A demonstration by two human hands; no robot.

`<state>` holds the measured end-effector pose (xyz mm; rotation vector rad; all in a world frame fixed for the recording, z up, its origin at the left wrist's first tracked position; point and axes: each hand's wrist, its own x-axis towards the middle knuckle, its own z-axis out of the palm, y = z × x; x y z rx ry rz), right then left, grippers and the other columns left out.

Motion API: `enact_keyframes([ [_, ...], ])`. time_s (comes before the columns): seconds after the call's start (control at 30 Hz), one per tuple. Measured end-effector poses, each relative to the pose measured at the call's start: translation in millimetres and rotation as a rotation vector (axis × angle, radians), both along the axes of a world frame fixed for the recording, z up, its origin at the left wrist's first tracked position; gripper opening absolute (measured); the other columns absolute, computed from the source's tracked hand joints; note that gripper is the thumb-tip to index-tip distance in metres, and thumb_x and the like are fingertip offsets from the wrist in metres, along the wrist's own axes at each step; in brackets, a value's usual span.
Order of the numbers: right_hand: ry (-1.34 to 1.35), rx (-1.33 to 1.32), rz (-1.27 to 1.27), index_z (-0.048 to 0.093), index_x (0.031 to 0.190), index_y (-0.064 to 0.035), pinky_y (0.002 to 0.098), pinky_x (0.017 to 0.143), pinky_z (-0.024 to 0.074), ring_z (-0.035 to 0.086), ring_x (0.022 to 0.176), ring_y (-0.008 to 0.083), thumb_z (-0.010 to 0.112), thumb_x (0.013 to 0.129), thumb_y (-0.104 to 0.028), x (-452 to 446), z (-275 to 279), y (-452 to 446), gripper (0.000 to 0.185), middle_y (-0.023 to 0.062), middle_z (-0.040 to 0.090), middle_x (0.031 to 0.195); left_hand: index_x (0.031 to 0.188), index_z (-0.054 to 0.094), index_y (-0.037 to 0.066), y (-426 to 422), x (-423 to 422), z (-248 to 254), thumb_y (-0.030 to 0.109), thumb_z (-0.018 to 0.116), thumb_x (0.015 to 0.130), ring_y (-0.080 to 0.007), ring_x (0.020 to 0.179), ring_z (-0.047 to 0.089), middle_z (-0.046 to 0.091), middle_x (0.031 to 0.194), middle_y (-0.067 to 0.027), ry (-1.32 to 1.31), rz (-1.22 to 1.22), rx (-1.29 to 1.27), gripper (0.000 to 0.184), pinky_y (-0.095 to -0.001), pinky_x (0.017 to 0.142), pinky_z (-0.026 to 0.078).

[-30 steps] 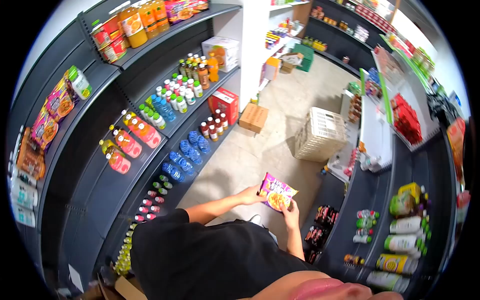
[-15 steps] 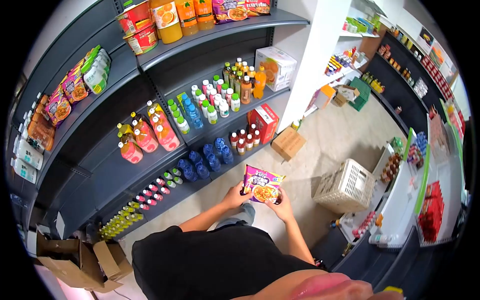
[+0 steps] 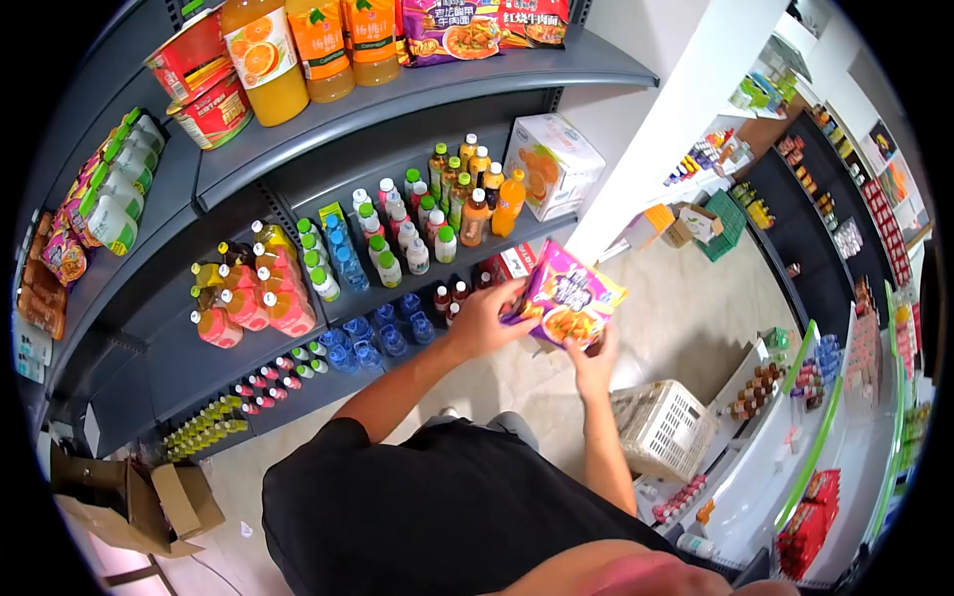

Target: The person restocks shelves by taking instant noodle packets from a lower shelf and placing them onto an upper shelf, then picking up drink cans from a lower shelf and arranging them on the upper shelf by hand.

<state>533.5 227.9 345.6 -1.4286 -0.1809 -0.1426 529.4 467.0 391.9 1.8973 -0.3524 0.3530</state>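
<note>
A purple packet of instant noodles (image 3: 574, 298), with a bowl of noodles pictured on its front, is held up before my chest in both hands. My left hand (image 3: 487, 316) grips its left side, fingers closed round the edge. At the lower right edge, my right hand (image 3: 594, 360) pinches the packet with the thumb on the front. Up on the shelf above, a similar purple noodle packet (image 3: 452, 32) stands beside a red noodle packet (image 3: 534, 22). Large orange juice bottles (image 3: 260, 62) are to the left of them.
Grey shelves (image 3: 427, 94) curve along the left, carrying drink bottles and noodle tubs (image 3: 211, 109). A white basket (image 3: 668, 429) stands on the floor at right, near more shelving. An open cardboard box (image 3: 124, 497) lies at lower left. A white pillar (image 3: 646, 139) rises beside the shelf end.
Both hands have raised the noodle packet up and to the right, nearer the upper shelf. The view has moved closer to the shelves, and the upper packets appear larger.
</note>
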Motion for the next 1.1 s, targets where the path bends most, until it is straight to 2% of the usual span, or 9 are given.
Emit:
enact_keyframes([
  [0.17, -0.324, -0.137, 0.04, 0.051, 0.136, 0.0035, 0.0307, 0.088, 0.053, 0.065, 0.106, 0.0169, 0.085, 0.081, -0.005, 137.5, 98.3, -1.6, 0.065, 0.0092, 0.065, 0.12, 0.138, 0.057, 0.002, 5.5, 104.9, 85.4, 0.016, 0.091, 0.074, -0.0166, 0.087, 0.071, 0.071, 0.124, -0.0143, -0.574, 0.168, -0.025, 0.074, -0.0308, 0.082, 0.058],
  [0.3, -0.573, -0.214, -0.102, 0.056, 0.127, 0.0057, 0.025, 0.068, 0.046, 0.061, 0.084, 0.0101, 0.088, 0.08, -0.013, 242.1, 179.0, 28.9, 0.059, 0.0071, 0.071, 0.1, 0.132, 0.063, 0.008, 15.3, 176.0, 164.7, 0.018, 0.091, 0.074, -0.0175, 0.086, 0.069, 0.073, 0.11, -0.0121, -0.762, 0.383, 0.19, 0.065, -0.0309, 0.08, 0.057],
  [0.43, -0.741, -0.253, -0.105, 0.059, 0.126, 0.0036, 0.0276, 0.066, 0.0484, 0.062, 0.077, 0.0129, 0.089, 0.08, -0.025, 322.4, 244.4, 65.4, 0.062, 0.0085, 0.073, 0.093, 0.136, 0.061, 0.006, 29.1, 235.2, 221.0, 0.016, 0.083, 0.083, -0.0202, 0.094, 0.066, 0.067, 0.106, -0.0111, -0.858, 0.589, 0.34, 0.058, -0.032, 0.077, 0.054],
  [0.5, -0.866, -0.343, -0.197, 0.061, 0.128, 0.0003, 0.0304, 0.066, 0.0492, 0.062, 0.072, 0.0176, 0.089, 0.08, -0.032, 366.8, 260.9, 84.7, 0.064, 0.0103, 0.071, 0.087, 0.133, 0.066, 0.008, 40.8, 258.1, 227.0, 0.013, 0.08, 0.084, -0.0171, 0.091, 0.065, 0.067, 0.105, -0.0094, -0.751, 0.717, 0.322, 0.051, -0.0284, 0.076, 0.054],
  [0.57, -0.714, -0.433, -0.015, 0.063, 0.13, -0.0061, 0.037, 0.068, 0.0511, 0.065, 0.071, 0.0234, 0.085, 0.082, -0.042, 391.3, 276.2, 96.9, 0.064, 0.0109, 0.065, 0.076, 0.124, 0.071, 0.007, 51.1, 279.5, 220.9, 0.011, 0.076, 0.084, -0.0264, 0.085, 0.068, 0.069, 0.102, -0.0122, -0.6, 0.79, 0.118, 0.041, -0.0359, 0.082, 0.055],
  [0.6, -0.717, -0.487, 0.003, 0.063, 0.131, -0.009, 0.0384, 0.068, 0.0515, 0.066, 0.072, 0.0254, 0.083, 0.082, -0.045, 406.2, 276.3, 104.8, 0.063, 0.0109, 0.066, 0.077, 0.123, 0.072, 0.007, 51.5, 283.9, 219.4, 0.011, 0.073, 0.085, -0.024, 0.077, 0.066, 0.069, 0.1, -0.0115, -0.612, 0.813, 0.26, 0.038, -0.0347, 0.077, 0.055],
  [0.77, -0.744, -0.578, -0.138, 0.066, 0.129, -0.0191, 0.0428, 0.071, 0.0541, 0.069, 0.084, 0.0297, 0.083, 0.078, -0.05, 442.6, 257.5, 140.2, 0.062, 0.0064, 0.072, 0.086, 0.112, 0.076, 0.014, 32.7, 292.2, 211.4, 0.018, 0.078, 0.08, -0.028, 0.098, 0.068, 0.07, 0.106, -0.0061, -0.579, 0.974, 0.62, 0.032, -0.0386, 0.085, 0.056],
  [0.93, -0.697, -0.532, -0.194, 0.064, 0.105, -0.0171, 0.0435, 0.071, 0.054, 0.069, 0.09, 0.0286, 0.085, 0.075, -0.046, 440.2, 268.2, 137.7, 0.047, 0.0011, 0.065, 0.098, 0.122, 0.074, 0.018, 30.6, 299.4, 208.2, 0.028, 0.075, 0.084, -0.0246, 0.101, 0.068, 0.068, 0.111, -0.004, -0.518, 1.012, 0.744, 0.039, -0.0371, 0.084, 0.056],
  [1.1, -0.66, -0.598, 0.024, 0.07, 0.091, -0.0144, 0.0418, 0.062, 0.0504, 0.067, 0.07, 0.0283, 0.085, 0.076, -0.045, 450.6, 265.0, 129.1, 0.037, 0.0042, 0.064, 0.073, 0.137, 0.066, 0.021, 13.3, 310.1, 208.5, 0.035, 0.073, 0.087, -0.026, 0.103, 0.068, 0.065, 0.119, -0.0054, -0.388, 1.147, 0.882, 0.053, -0.0387, 0.085, 0.056],
])
